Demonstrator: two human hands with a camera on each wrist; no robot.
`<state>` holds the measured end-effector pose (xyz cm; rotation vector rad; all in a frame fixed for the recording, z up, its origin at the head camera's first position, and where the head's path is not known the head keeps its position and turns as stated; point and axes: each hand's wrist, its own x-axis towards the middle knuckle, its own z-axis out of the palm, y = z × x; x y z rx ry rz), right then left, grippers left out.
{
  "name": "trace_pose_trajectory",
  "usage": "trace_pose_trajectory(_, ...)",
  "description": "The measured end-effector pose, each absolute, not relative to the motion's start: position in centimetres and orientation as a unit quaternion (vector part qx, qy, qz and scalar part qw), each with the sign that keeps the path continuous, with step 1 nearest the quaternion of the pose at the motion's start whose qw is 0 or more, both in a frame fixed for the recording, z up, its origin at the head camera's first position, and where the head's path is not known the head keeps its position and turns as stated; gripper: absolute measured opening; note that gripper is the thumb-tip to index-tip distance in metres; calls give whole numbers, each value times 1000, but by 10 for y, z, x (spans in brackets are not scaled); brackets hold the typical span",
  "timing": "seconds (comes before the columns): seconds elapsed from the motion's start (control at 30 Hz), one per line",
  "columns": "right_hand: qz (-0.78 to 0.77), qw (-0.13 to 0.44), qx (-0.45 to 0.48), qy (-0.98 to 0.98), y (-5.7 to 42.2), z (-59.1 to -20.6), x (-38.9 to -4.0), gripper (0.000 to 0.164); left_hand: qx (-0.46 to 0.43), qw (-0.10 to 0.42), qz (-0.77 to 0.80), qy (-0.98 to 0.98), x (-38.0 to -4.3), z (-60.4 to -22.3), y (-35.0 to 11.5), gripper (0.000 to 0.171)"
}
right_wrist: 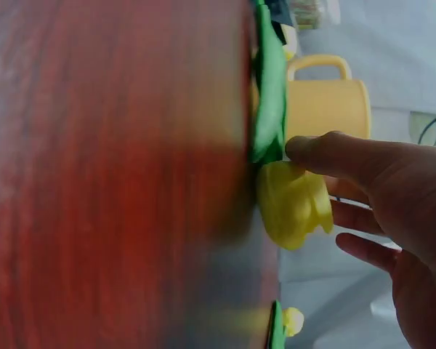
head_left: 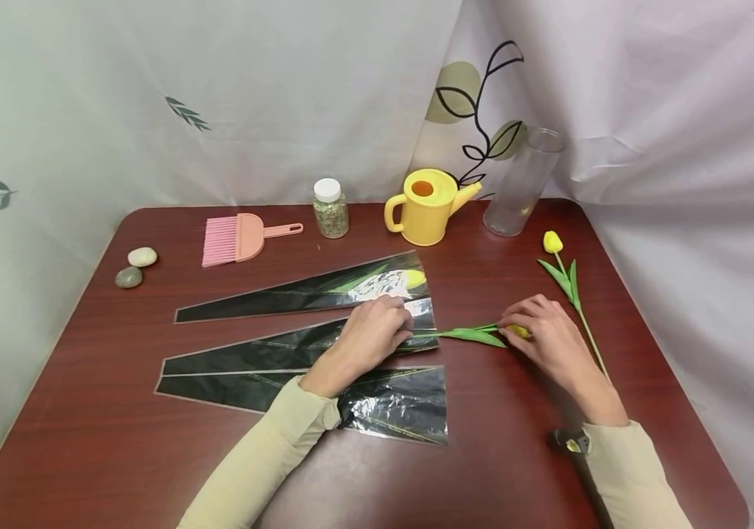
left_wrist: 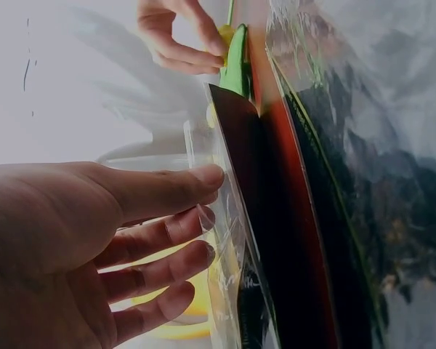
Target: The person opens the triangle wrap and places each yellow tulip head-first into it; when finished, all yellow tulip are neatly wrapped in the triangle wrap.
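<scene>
My left hand (head_left: 377, 327) pinches the open end of the middle clear-and-black flower sleeve (head_left: 245, 358) between thumb and index finger. In the left wrist view its film (left_wrist: 229, 196) stands lifted at the thumb tip. My right hand (head_left: 545, 338) pinches a yellow artificial tulip (right_wrist: 294, 207) just below the bloom. The tulip's green leaves (head_left: 476, 336) point left and its stem reaches into the mouth of the middle sleeve. Behind lies another sleeve (head_left: 251, 305) with a yellow tulip inside. Nearest me is a third, flat sleeve (head_left: 403, 404), partly hidden by my left forearm.
Another yellow tulip (head_left: 574, 283) lies right of my right hand. Along the back stand a clear glass vase (head_left: 516, 198), a yellow watering can (head_left: 426, 213) and a white-lidded jar (head_left: 331, 213). A pink brush (head_left: 245, 239) and two stones (head_left: 142, 256) lie at the left.
</scene>
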<state>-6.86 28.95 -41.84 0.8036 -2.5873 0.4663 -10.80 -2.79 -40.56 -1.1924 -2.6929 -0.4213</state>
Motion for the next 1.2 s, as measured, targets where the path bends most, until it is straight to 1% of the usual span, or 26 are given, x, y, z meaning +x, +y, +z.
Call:
trace_pose_trajectory(0.3,130,180,314,-923,287,-421,-73,12,-401,81,-138,-902,-108,-406,-28,6)
trace_pose_trajectory(0.47,137,173,308,-925,279,-417,-74,11,-402,85,-139,-901,-109,-406,-26,6)
trace_pose_trajectory(0.77,177,129,291,-932,229,-417,-84,13,-418,97,-163,-888,-109,-406,-25,6)
trace_pose_trajectory(0.97,181,118,290,-932,211,-416,-91,11,-421,96,-163,-887,-109,-405,-25,5)
trace_pose_trajectory(1.1,193,109,269,-937,210,-417,-89,12,-424,98,-163,-886,-108,-405,-25,5)
trace_pose_trajectory(1.2,253,107,214,-937,214,-415,-84,15,-424,98,-164,-885,-108,-406,-25,5)
